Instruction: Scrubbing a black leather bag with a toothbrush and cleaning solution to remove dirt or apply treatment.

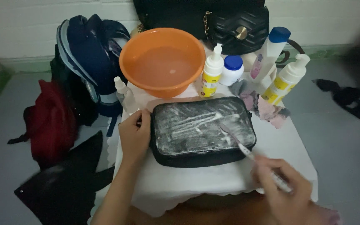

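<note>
Pouch (203, 131) black, foam-smeared, lies mid-table (296, 137) | your left hand (135, 135) clamps its 9 o'clock end, grip closed on it | your right hand (284, 189) at 4 o'clock, grip pinching toothbrush (240, 145), bristles on pouch | orange basin (162, 60) at 12 o'clock.

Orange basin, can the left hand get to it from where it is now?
Probably yes. The left hand grips the black pouch's left edge, and the orange basin sits just beyond; only a small spray bottle stands near that path.
</note>
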